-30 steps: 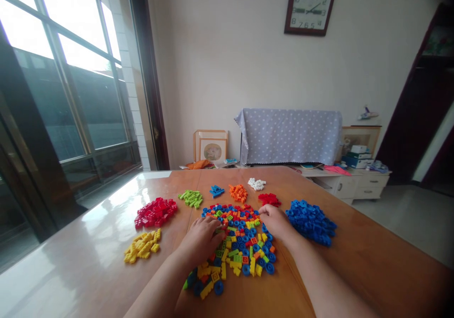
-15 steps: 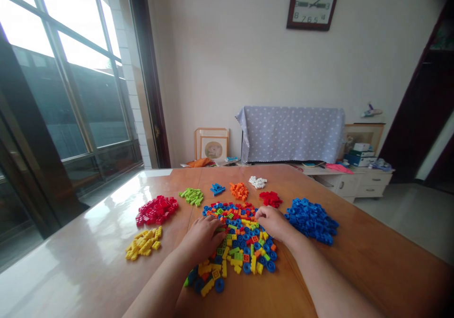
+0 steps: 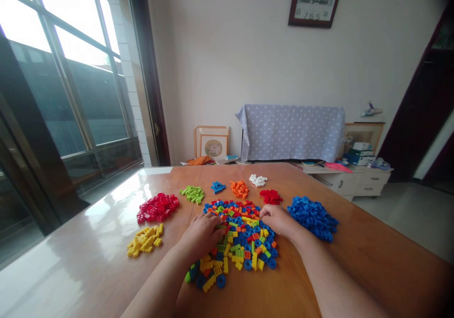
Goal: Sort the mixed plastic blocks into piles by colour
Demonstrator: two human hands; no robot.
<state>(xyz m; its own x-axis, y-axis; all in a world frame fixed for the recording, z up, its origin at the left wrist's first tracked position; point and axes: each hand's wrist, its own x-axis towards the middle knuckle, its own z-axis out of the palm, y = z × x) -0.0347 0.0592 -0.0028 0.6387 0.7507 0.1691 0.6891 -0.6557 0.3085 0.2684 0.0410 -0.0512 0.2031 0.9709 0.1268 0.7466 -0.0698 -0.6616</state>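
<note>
A mixed heap of small coloured bricks [image 3: 244, 242] lies on the wooden table [image 3: 354, 270] in front of me. My left hand [image 3: 204, 233] rests palm down on the heap's left side, fingers curled into the bricks. My right hand [image 3: 278, 218] sits on the heap's upper right edge with its fingers bent and pinched; what they hold is hidden. Sorted piles ring the heap: red [image 3: 158, 207], yellow [image 3: 145, 240], green [image 3: 192, 193], small blue [image 3: 217, 187], orange [image 3: 240, 189], white [image 3: 257, 180], small red [image 3: 270, 196] and a large blue pile [image 3: 312, 216].
Beyond the table stands a cabinet under a dotted grey cloth [image 3: 291, 133], with picture frames [image 3: 212, 143] on the floor and low white drawers [image 3: 354, 181] holding boxes. A big window [image 3: 64, 86] fills the left wall. A clock [image 3: 315, 1] hangs high on the wall.
My right hand shifted slightly left over the heap and back near its upper right edge. The left hand stayed on the heap. The view tilted a little upward.
</note>
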